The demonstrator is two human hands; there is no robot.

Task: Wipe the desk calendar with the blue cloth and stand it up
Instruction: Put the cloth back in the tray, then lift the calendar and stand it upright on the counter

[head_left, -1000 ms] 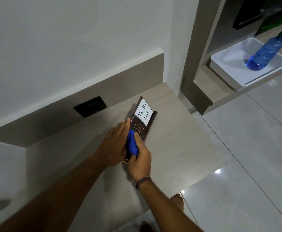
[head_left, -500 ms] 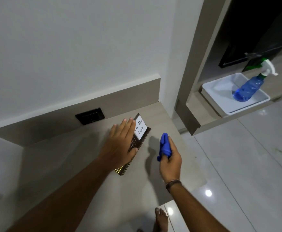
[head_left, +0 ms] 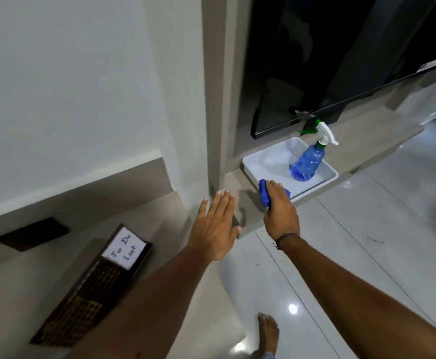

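The dark brown desk calendar lies flat on the beige desk at lower left, a white "To Do List" note at its far end. My left hand hovers open, fingers spread, to the right of the calendar and off it. My right hand is farther right, shut on the bunched blue cloth, right at the near corner of a white tray.
The white tray sits on a low shelf and holds a blue spray bottle. A dark screen stands behind it. A black wall socket is behind the desk. Glossy floor tiles and a bare foot lie below.
My right hand lifted the blue cloth off the calendar and carried it right to the tray's edge. My left hand let go of the calendar, which stays flat. The view swung right.
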